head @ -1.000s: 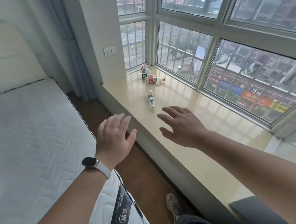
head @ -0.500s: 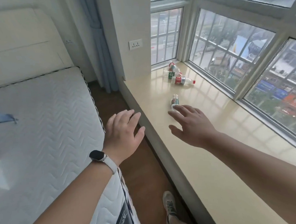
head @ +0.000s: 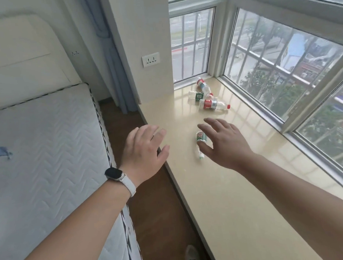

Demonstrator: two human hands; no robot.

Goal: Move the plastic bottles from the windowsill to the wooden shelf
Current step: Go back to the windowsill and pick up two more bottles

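The fingers (head: 211, 125) of the right hand (head: 225, 145) were spread wide, curved over the nearest bottle (head: 201, 137) and holding nothing; thumb and forefinger bracketed it from above, and whether skin touched plastic could not be told. That bottle, green-labelled, lay flat on the windowsill (head: 217, 186), long axis roughly parallel to the sill's front edge, its pale cap (head: 200, 157) pointing toward the person and its base toward the far corner.

The left hand (head: 144, 152) was likewise open and empty, fingers loosely splayed, above the sill's front edge and just to the left of the nearest bottle. A watch (head: 115, 174) with a white strap sat on that wrist.

Farther along the sill from the nearest bottle, three more bottles lay on their sides in a loose cluster. The red-labelled bottle (head: 212, 104) lay crosswise, red cap toward the window glass. Just beyond it the second green-labelled bottle (head: 196, 95) also lay crosswise, touching or nearly touching it. The far red-labelled bottle (head: 203, 85) lay angled, close to the corner window frame.

Left of the sill, across a strip of wooden floor (head: 149, 198), lay a bare white mattress (head: 47, 153).
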